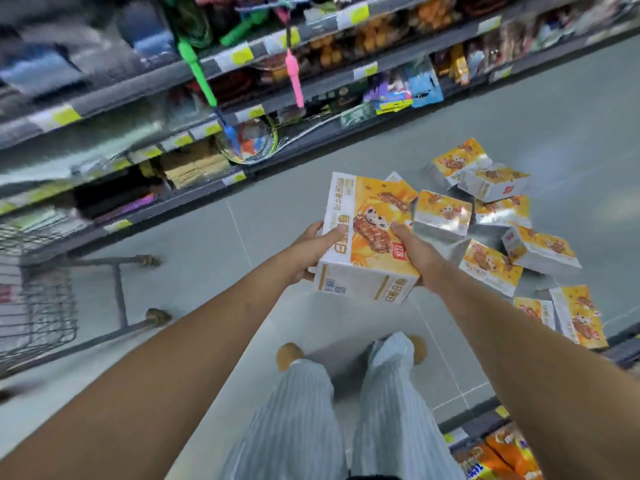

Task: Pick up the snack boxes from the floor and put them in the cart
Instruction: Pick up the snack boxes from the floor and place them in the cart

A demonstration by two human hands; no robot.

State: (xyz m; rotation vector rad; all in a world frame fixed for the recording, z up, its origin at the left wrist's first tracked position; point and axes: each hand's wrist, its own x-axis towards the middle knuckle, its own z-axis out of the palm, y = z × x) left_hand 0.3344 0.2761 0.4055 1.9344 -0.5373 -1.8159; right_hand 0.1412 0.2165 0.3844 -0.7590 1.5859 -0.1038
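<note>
Gripped at centre: orange-and-white cardboard snack box, left hand curled round its 9 o'clock edge, right hand round its 3 o'clock edge. Heaped on grey floor toward 2 o'clock: matching boxes. At 9 o'clock, grey wire cart.

Shop aisle, stocked shelves, wire cart

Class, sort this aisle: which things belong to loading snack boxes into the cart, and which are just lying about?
Part of the job: held snack box; left hand; right hand; floor boxes; cart.

Just lying about: shelves; green handle; pink handle; rackets; orange packets.
</note>
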